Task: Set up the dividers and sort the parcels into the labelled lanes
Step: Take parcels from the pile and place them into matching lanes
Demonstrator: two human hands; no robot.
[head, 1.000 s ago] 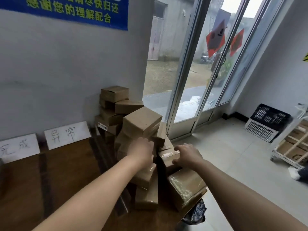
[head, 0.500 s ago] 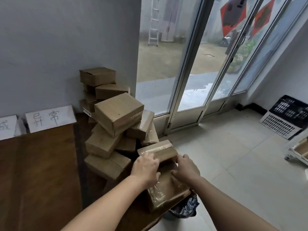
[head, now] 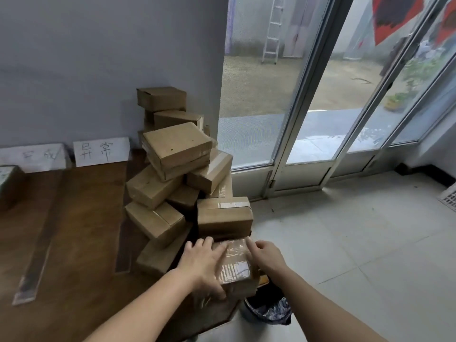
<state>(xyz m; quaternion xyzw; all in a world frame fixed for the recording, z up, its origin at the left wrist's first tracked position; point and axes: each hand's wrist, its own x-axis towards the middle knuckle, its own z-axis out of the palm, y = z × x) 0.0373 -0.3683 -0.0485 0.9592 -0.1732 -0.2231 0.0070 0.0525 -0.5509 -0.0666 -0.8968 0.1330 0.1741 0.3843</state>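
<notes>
A loose pile of brown cardboard parcels (head: 172,169) covers the right end of the wooden table (head: 74,243). At the near right corner lies a parcel wrapped in shiny tape (head: 235,265). My left hand (head: 202,265) lies over its left side with the thumb round the front. My right hand (head: 265,257) grips its right edge. Just behind them sits another taped box (head: 224,213). Two white handwritten lane labels (head: 101,150) (head: 37,156) lean on the wall. Dark divider strips (head: 37,255) (head: 125,238) lie flat on the table.
A bin with a black bag (head: 269,309) stands on the tiled floor under the table corner. Glass doors (head: 308,107) fill the right wall. A white crate (head: 450,198) shows at the right edge. A lone box (head: 7,183) sits at the table's far left.
Both hands have drawn back from the pile toward me and now sit on the shiny taped parcel at the corner. The smaller taped box they touched lies behind them.
</notes>
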